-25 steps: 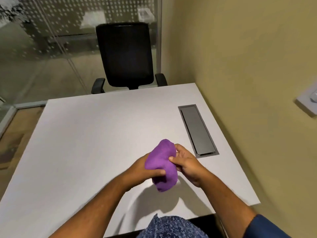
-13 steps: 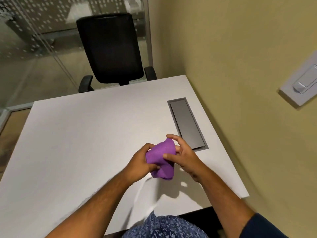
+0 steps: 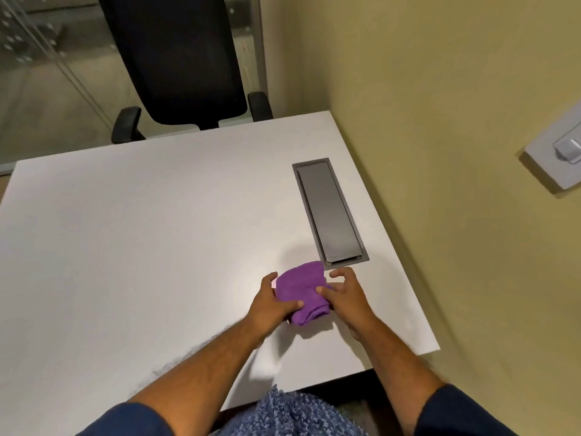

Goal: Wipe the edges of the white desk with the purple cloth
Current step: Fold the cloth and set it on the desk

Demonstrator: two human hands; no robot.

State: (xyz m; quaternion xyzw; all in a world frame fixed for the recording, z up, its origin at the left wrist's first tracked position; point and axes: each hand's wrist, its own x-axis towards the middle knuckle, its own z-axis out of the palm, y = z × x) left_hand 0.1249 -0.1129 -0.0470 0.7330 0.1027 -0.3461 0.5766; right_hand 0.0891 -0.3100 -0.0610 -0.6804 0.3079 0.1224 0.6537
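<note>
Head view: both hands, left hand [image 3: 273,305] and right hand [image 3: 347,299], pinch the bunched purple cloth [image 3: 302,292] on the white desk [image 3: 141,247] (near its right edge), just beside the grey cable hatch [image 3: 328,212]; bare desktop lies leftward.

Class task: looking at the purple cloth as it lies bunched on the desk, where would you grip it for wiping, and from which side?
Grip the purple cloth from above, palm over its thick bunched middle, fingers wrapping the folded near end. It lies flat on the white desk, so only its top and sides are open.
</note>
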